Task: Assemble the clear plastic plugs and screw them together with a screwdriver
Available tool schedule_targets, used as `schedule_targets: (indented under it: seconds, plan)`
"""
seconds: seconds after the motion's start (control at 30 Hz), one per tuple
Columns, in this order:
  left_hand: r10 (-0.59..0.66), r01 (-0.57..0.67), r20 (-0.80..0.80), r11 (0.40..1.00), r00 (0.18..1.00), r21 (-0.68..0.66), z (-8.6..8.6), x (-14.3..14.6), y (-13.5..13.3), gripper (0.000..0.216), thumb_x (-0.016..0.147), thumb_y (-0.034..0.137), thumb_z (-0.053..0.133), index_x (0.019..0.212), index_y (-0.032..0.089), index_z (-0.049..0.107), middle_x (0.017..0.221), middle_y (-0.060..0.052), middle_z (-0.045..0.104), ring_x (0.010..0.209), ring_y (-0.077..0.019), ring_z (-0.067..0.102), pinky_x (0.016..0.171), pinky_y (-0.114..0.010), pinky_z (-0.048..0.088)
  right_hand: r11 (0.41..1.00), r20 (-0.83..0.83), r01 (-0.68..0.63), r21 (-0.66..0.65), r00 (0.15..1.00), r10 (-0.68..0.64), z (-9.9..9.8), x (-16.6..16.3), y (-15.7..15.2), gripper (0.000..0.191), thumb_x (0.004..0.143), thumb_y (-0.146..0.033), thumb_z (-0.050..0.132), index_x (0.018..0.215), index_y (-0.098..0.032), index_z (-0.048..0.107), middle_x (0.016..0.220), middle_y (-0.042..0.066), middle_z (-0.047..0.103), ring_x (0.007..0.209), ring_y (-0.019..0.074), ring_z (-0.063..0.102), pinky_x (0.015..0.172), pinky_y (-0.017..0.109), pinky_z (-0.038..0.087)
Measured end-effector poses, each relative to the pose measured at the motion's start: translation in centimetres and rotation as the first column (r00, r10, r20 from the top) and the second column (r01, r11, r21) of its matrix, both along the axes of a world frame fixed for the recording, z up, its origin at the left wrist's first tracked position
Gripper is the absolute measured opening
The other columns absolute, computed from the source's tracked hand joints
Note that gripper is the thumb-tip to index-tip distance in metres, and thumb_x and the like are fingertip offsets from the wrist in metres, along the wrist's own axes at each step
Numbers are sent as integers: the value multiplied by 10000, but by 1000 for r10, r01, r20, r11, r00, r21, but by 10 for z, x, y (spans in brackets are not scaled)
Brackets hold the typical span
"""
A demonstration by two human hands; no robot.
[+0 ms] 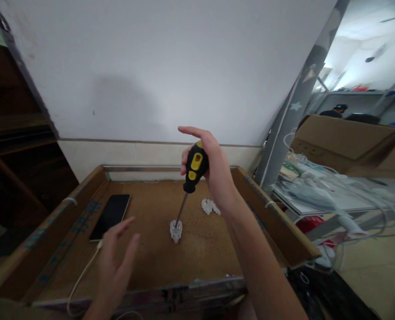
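My right hand is wrapped round the black and yellow handle of a screwdriver, with the index finger stretched out past it. The shaft slants down, and its tip meets a small clear plastic plug part that lies on the brown board. Behind my right wrist lie more clear plastic pieces, partly hidden. On the left, my left hand hovers with thumb and fingers apart, holding nothing. It is near a dark phone whose white cable runs down toward the front edge.
Raised wooden sides border the board. A white wall panel stands behind it. To the right are a cluttered table with cables and plastic bags, an open cardboard box and a grey post. Dark shelves stand left.
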State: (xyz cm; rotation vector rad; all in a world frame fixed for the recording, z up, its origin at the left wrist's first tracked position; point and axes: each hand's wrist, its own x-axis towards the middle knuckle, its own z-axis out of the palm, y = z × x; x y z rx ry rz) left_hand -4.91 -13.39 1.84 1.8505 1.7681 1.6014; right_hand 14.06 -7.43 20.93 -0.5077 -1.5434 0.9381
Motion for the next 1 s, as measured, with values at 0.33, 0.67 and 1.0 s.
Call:
schedule_targets:
  seconds: [0.33,0.67,1.0]
  plan:
    - [-511,427,-225,840,829,-335,-23,38,63,281,846,318,555,1112,236,593,1049,-42,670,955,-217,613,856,-367,462,994,235,-25,106,972,-1,12,-5,5,182,884,-399,483,844,-235,415,588,-80,455,511,68,466,496,200,386]
    - [-492,407,-237,852,838,-328,-21,44,61,303,840,311,561,1130,227,577,1008,-46,658,929,-220,584,838,-363,438,822,594,88,563,648,-476,38,7,12,200,860,-358,518,838,-162,551,757,16,550,694,128,481,670,279,365]
    - [-469,382,-258,866,845,-323,-23,45,59,293,835,308,566,1114,219,577,1018,-50,657,928,-224,580,834,-372,440,757,692,125,642,330,-642,48,6,-1,352,910,-435,413,1016,-137,567,778,71,602,670,161,527,605,279,354]
